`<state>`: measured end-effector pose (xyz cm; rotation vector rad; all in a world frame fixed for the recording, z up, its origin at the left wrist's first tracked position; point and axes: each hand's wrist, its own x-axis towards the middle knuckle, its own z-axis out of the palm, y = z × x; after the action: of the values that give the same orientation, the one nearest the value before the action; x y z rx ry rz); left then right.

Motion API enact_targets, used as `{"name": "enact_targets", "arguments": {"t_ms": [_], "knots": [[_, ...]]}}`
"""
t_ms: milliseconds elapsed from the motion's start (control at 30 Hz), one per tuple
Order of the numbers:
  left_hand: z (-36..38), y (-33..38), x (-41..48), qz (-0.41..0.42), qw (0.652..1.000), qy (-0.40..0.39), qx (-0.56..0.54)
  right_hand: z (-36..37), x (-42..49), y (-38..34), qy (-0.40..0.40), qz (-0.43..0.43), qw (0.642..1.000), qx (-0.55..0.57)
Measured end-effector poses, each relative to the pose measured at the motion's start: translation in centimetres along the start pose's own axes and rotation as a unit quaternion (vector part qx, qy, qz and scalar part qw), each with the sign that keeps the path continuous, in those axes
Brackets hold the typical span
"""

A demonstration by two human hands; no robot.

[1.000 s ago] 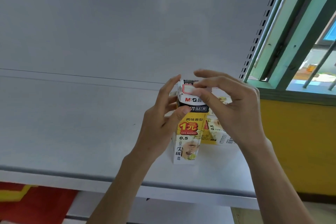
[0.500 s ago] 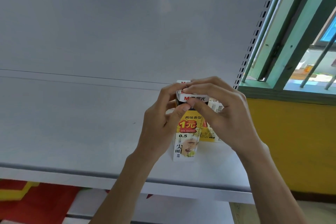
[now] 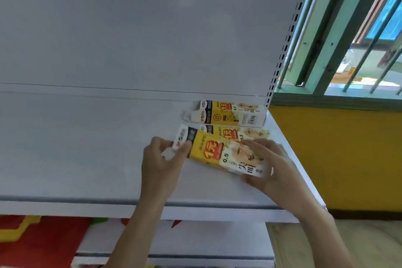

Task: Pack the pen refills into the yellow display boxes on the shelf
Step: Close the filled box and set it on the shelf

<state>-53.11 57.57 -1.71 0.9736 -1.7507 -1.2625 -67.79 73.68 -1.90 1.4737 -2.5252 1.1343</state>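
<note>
While askew, yellow box [image 3: 219,154] between hands [image 3: 159,163] [image 3: 274,167]

Shop, white slotted retail shelf [image 3: 87,137], priced yellow display boxes [image 3: 230,113]

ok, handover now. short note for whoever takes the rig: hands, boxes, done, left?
Left hand: grips the white top end of the front box.
Right hand: holds that box's bottom end.
Boxes: front box lies lengthwise over the right end of the shelf. The middle box and back box lie on their sides behind it. The back box's left end flaps look open.
Done: three boxes at the shelf.
Left: no loose refills in view, box contents hidden. Probably let go of the front box and close the open flaps.
</note>
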Motion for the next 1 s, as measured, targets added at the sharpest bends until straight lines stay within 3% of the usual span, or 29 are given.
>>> {"name": "enact_targets", "arguments": {"t_ms": [67,233,333,433,567,867,1000], "knots": [[-0.3,-0.8,0.1,0.007,0.994,-0.042,0.096,-0.8,-0.2,0.7,-0.002,0.009,1.000,0.009],[0.1,-0.5,0.0,-0.016,0.988,-0.125,0.087,-1.4,0.1,1.7,0.035,0.115,0.992,0.046],[0.6,0.1,0.3,-0.025,0.976,-0.210,0.056,-1.3,0.6,2.4,0.003,0.206,0.965,0.162],[1.4,0.2,0.7,-0.020,0.966,-0.252,0.049,-1.2,1.0,2.9,-0.044,0.198,0.932,0.302],[2.4,0.0,1.9,-0.023,0.967,-0.255,-0.007,-0.6,2.1,2.8,-0.059,0.169,0.924,0.338],[4.0,-0.6,3.3,-0.043,0.986,-0.158,-0.021,0.1,4.3,3.2,-0.084,0.151,0.919,0.355],[4.7,-0.8,3.8,-0.050,0.987,-0.149,-0.021,-0.1,5.1,3.7,-0.097,0.156,0.925,0.332]]}}
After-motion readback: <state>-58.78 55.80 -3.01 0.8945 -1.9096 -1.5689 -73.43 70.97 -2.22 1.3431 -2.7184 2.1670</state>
